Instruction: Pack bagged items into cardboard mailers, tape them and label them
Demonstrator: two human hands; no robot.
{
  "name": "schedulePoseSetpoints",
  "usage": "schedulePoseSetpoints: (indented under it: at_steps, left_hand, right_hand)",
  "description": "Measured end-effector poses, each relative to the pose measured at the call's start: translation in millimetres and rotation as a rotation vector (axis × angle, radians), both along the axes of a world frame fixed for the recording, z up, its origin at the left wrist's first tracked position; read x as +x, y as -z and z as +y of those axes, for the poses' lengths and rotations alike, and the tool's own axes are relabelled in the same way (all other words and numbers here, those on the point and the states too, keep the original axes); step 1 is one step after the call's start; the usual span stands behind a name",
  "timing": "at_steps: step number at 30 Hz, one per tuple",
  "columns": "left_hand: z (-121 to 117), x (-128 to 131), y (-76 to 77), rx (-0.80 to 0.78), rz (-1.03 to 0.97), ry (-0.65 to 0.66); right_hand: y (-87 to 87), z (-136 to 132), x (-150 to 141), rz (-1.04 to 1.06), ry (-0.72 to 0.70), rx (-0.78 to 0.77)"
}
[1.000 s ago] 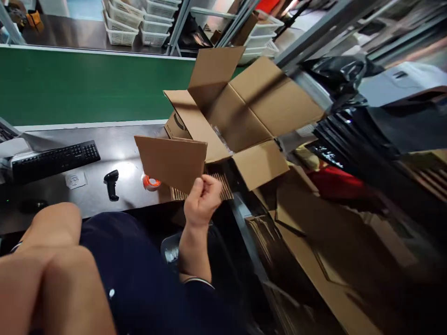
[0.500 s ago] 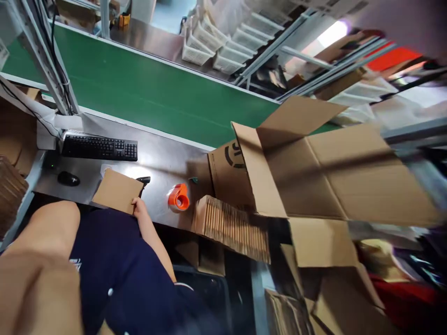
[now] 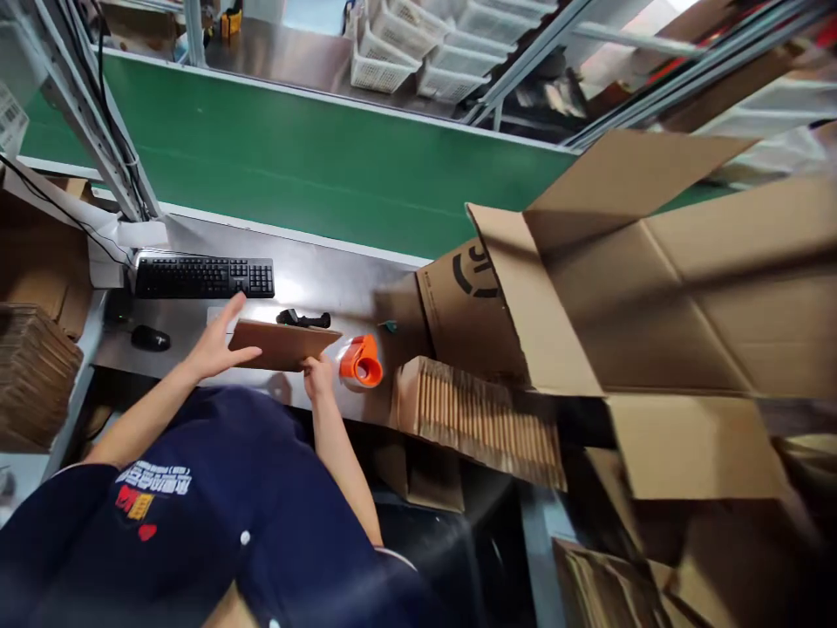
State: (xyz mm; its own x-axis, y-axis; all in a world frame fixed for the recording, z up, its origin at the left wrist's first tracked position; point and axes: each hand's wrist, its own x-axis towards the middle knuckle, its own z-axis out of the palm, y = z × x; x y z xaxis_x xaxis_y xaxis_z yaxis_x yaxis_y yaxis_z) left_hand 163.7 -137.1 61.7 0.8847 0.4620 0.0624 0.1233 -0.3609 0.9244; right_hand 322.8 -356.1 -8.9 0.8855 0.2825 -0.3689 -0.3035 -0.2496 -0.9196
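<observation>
A flat piece of brown cardboard (image 3: pixel 282 345), perhaps a folded carton, is tilted up over the front of the metal bench. My right hand (image 3: pixel 317 377) grips its right end, fingers closed round the lower edge. At its left end is my left hand (image 3: pixel 221 343), thumb and fingers spread wide around that end; whether it touches cannot be made out. Just behind the cardboard lies a black handheld scanner (image 3: pixel 303 319), partly hidden. Close to my right hand stands an orange tape dispenser (image 3: pixel 362 361) with a roll of clear tape.
A keyboard (image 3: pixel 204 276) and mouse (image 3: pixel 150 337) lie on the left of the bench. Folded cartons (image 3: pixel 480 417) stand in a row at right, before a large open box (image 3: pixel 471 296). Behind the bench runs a green conveyor belt (image 3: pixel 314 161), with white baskets (image 3: pixel 385 65) beyond.
The cardboard has moved right and tipped from nearly flat to steep. My left hand has come in to its left end, fingers spreading. The camera view has shifted.
</observation>
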Motion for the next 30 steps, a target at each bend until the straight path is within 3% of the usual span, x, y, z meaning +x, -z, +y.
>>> schedulePoseSetpoints:
  at_steps: [3,7,13,18,25,30]
  left_hand:
    - [-19.3,-6.9,5.0,-0.089,0.044,-0.036]
    - [-39.1,-21.1,12.4,-0.051,-0.028,0.017]
    - [-20.4,-21.3,40.1,-0.263,-0.064,-0.113]
    - [-11.5,-17.2,60.1,-0.255,0.041,-0.34]
    - [-22.2,-7.0,44.0,-0.27,0.142,-0.255]
    - [-15.4,13.2,37.4,-0.226,0.144,-0.181]
  right_hand:
    - [-8.0,6.6,-19.7,-0.053,0.025,0.1]
    - [-21.5,15.7,-33.8,0.031,0.043,0.153]
    - [-18.5,23.7,-49.6,0.038,0.016,0.12]
    - [-4.9,4.2,-51.3,0.005,-0.088,0.025]
    - [-14.2,-23.3,-39.0,0.046,-0.349,0.001]
    - [-16.1,-31.9,-35.9,-0.041,-0.321,-0.01]
